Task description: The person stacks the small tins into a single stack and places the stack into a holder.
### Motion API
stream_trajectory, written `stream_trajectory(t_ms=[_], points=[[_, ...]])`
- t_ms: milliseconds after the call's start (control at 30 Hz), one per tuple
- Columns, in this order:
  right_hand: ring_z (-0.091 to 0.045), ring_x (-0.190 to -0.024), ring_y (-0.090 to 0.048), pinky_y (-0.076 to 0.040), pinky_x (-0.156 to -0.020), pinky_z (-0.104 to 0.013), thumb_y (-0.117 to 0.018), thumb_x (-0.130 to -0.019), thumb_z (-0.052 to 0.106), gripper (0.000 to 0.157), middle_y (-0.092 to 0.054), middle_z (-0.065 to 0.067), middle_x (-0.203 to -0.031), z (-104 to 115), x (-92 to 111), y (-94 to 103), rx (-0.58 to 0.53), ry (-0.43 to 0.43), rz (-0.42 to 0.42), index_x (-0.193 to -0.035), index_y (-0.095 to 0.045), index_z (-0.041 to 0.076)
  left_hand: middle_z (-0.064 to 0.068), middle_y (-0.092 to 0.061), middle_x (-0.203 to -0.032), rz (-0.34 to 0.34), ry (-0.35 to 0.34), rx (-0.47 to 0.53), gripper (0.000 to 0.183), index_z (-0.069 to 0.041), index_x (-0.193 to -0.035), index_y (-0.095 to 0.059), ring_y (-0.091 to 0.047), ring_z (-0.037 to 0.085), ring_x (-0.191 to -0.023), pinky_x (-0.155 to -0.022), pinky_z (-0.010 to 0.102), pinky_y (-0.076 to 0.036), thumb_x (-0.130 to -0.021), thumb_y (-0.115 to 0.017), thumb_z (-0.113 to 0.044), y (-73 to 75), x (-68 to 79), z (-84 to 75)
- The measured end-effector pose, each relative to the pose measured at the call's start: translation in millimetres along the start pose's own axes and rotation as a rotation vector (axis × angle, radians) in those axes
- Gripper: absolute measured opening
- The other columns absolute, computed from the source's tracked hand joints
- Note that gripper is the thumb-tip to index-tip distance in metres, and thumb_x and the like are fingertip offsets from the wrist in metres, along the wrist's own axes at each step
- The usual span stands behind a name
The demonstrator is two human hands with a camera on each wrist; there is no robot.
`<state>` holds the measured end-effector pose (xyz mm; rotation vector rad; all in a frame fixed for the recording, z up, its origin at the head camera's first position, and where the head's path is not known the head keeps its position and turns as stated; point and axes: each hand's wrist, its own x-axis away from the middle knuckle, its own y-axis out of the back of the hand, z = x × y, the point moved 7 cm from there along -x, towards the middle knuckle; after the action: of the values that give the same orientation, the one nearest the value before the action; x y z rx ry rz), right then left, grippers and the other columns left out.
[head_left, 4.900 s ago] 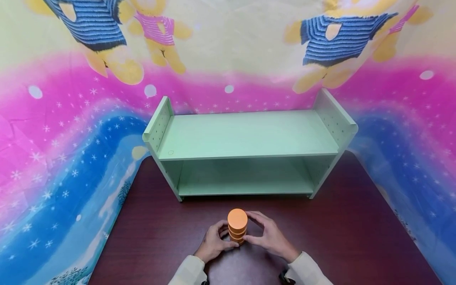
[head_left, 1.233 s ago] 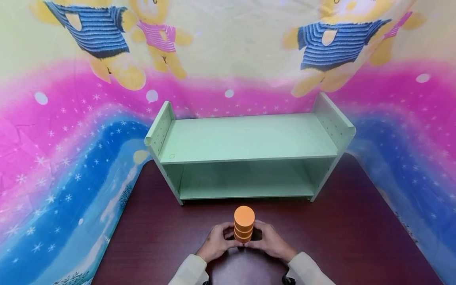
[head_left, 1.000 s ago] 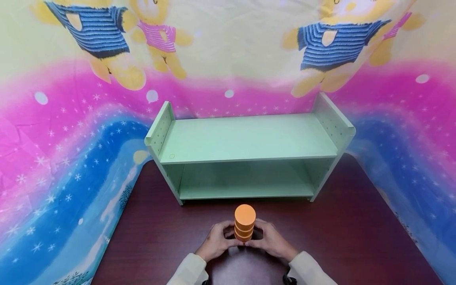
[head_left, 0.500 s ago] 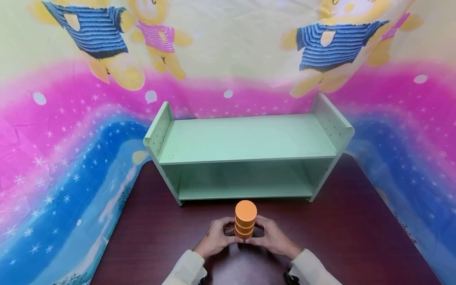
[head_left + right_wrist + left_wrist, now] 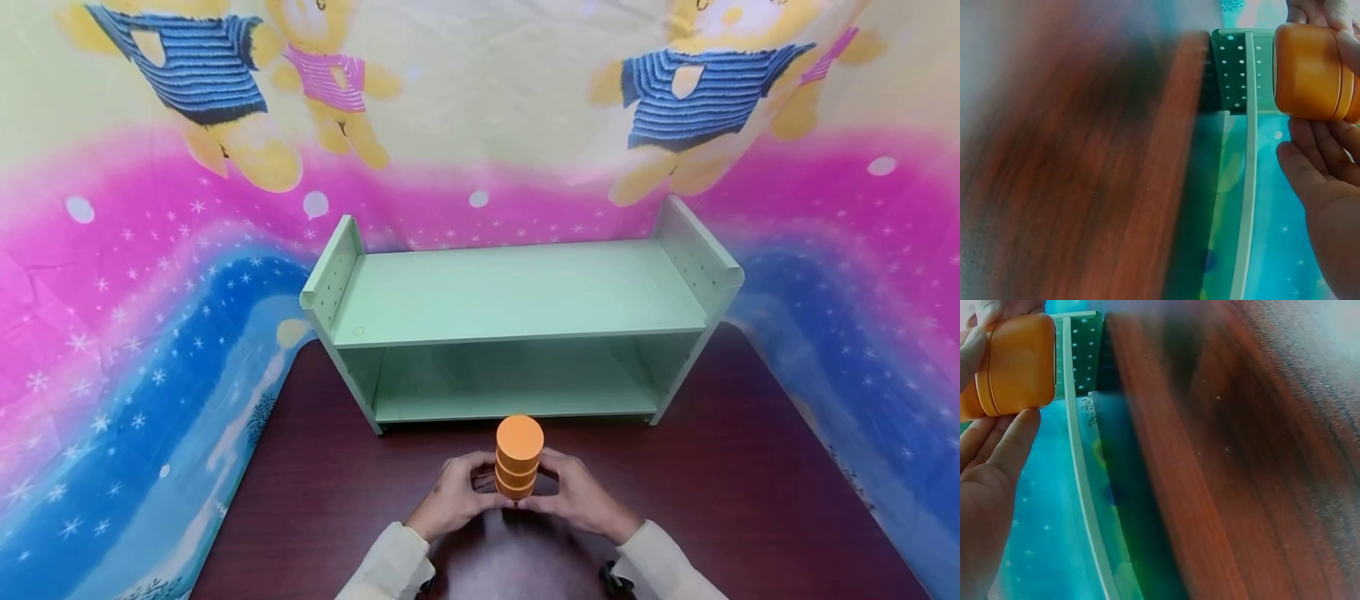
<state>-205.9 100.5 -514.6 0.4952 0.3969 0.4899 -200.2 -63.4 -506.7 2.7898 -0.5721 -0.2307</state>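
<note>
Between my two hands stands an upright orange cylinder, parted by grooves into stacked sections, like a stack of small canisters. From the left side, my left hand holds it with the thumb at the near side low down. My right hand mirrors this on the right, the two thumb tips almost meeting. In the left wrist view, fingers lie along the smooth orange wall. The right wrist view shows the cylinder too, with fingers beside it.
A pale green two-tier shelf with raised, perforated side panels stands behind the hands. It rests on a dark red-brown table. A printed cloth with bears and snowflakes hangs behind and at both sides.
Both hands and the orange cylinder have moved up the head view, toward the shelf, and the cylinder looks larger. Compared with the oldest frame, the right hand sits lower and closer around it.
</note>
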Motion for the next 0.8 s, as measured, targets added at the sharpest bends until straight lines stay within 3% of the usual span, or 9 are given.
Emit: stream_trajectory(t_ms=[533,800], points=[[-0.023,-0.124,-0.057,-0.052,-0.101,-0.042,-0.085,-0.082,0.029,0.053,-0.062,-0.003,-0.134,10.9,-5.5,7.1,-0.007,0.001,0.007,-0.129,-0.065,0.013,0.011,-0.071,-0.113,-0.007,-0.034,-0.085,0.048,0.0,-0.114,-0.069,-0.068,0.022,-0.105,-0.091,0.035,-0.057,-0.073,-0.09,-0.01,8.1,-3.5,-10.4],[-0.022,-0.123,-0.058,-0.052,-0.101,-0.042,-0.085,-0.082,0.027,0.052,-0.063,-0.003,-0.132,13.6,-8.3,10.4,-0.011,0.011,0.005,-0.128,-0.065,0.012,0.011,-0.071,-0.114,0.016,-0.043,-0.097,0.048,0.001,-0.116,-0.068,-0.068,0.02,-0.105,-0.09,0.028,-0.057,-0.074,-0.089,-0.01,10.2,-6.8,-13.5]])
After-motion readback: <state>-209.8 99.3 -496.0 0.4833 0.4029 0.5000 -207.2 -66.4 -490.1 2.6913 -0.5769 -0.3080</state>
